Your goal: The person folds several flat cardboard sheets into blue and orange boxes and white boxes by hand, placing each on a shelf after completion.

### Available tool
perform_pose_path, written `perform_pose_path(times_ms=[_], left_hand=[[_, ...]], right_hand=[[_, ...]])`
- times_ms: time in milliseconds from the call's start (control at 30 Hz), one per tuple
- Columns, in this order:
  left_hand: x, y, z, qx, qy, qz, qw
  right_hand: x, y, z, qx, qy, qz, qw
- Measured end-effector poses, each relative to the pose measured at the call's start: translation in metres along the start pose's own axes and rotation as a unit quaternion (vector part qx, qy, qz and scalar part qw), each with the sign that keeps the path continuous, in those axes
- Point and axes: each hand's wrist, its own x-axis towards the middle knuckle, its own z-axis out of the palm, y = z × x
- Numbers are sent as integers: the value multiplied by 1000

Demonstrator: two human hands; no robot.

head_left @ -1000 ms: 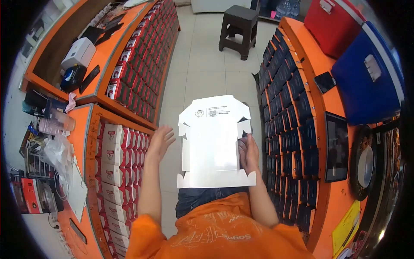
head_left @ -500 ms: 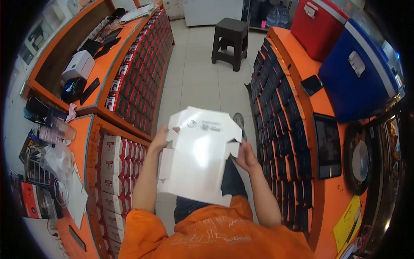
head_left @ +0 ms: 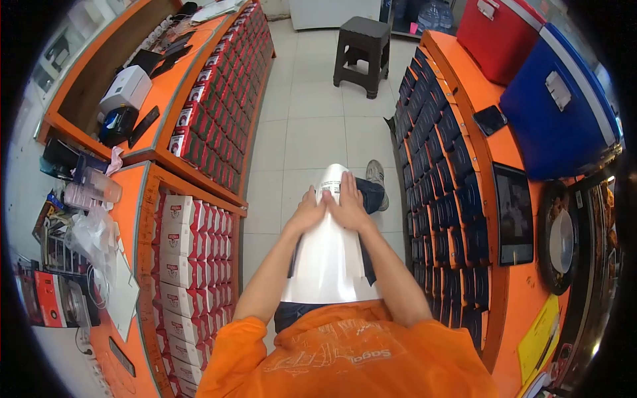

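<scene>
A white flat box blank point(head_left: 323, 255) lies in front of my body, its near edge over my lap. The far end is bowed up into a rounded curve, with small dark print near that end. My left hand point(head_left: 308, 212) presses on the left side of the curve. On the opposite side, my right hand point(head_left: 346, 204) presses with fingers stretched forward along the card. Both thumbs come close together on top of it. The blank's side flaps are partly hidden under my forearms.
Stacked white-and-red boxes point(head_left: 179, 240) fill the left shelf, red boxes point(head_left: 219, 109) behind them. Dark boxes point(head_left: 441, 192) line the right shelf. A dark stool point(head_left: 362, 56) stands ahead on the tiled floor. Blue point(head_left: 561, 106) and red point(head_left: 499, 36) coolers, plus a tablet point(head_left: 512, 212), sit right.
The box blank was held flat by its two sides with hands wide apart. Now it is lower and bent into a curve, and both hands have come together near its far end.
</scene>
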Motion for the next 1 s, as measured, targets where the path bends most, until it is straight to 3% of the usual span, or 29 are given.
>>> perform_pose_path(times_ms=[33,67,100,133,167,200,233,267,300,333,367,400,433,467,533,600,633,700,767,800,833,867,900,933,967,1000], left_hand=[[2,-4,-8,-45,-19,23,999],[-1,-14,-21,-198,-78,-45,976],[-25,-1,-47,-345,-134,-115,922],[-42,-4,-71,-361,-67,-170,914],[-33,-57,-69,-530,-114,-4,840],[-55,-80,-75,-550,-124,3,826],[-80,-100,-77,-567,-135,10,812],[-110,-122,-72,-547,-157,-12,822],[-138,-140,-61,-527,-179,-35,830],[-161,-146,-46,-536,-199,16,820],[-181,-143,-33,-545,-217,62,807],[-190,-132,-23,-549,-219,51,805],[-193,-116,-11,-506,-130,-30,852],[-198,-95,3,-454,-36,-109,884],[-173,-8,14,-189,177,8,966],[-153,20,25,-24,260,-23,965],[-140,20,30,-25,264,-21,964],[-120,6,44,138,376,6,916],[-122,0,38,98,350,-13,931],[-124,-3,35,56,326,-38,943],[-130,3,26,21,299,-36,953],[-129,-5,19,24,303,-35,952],[-128,-16,14,-38,272,-35,961],[-134,-26,13,-101,236,-41,966],[-140,-23,6,-119,230,-29,966],[-151,-18,1,-122,226,-34,966]], right_hand=[[0,8,-5,39,-9,-28,999],[-4,19,-13,37,-10,-25,999],[-14,25,-29,329,-6,28,944],[-20,29,-48,590,0,77,803],[-39,32,-60,600,55,113,790],[-73,39,-63,609,111,151,771],[-105,65,-62,629,-9,116,769],[-137,88,-57,639,-126,78,754],[-172,92,-50,585,-175,56,790],[-197,87,-50,527,-225,37,819],[-209,65,-57,482,-227,75,843],[-219,35,-59,433,-230,111,864],[-219,8,-55,434,-231,115,863],[-211,-20,-49,369,-137,126,911],[-188,-48,-31,261,8,132,956],[-153,-60,-21,159,70,122,977],[-135,-64,-14,84,82,124,985],[-122,-62,1,10,97,129,987],[-115,-54,12,-29,94,96,991],[-115,-43,15,-30,92,91,991],[-120,-29,16,152,101,67,981],[-122,-14,14,330,110,38,937],[-127,-1,6,332,109,38,936],[-140,13,-5,423,84,48,901],[-153,20,-10,509,60,60,857],[-165,11,-21,506,59,65,858]])
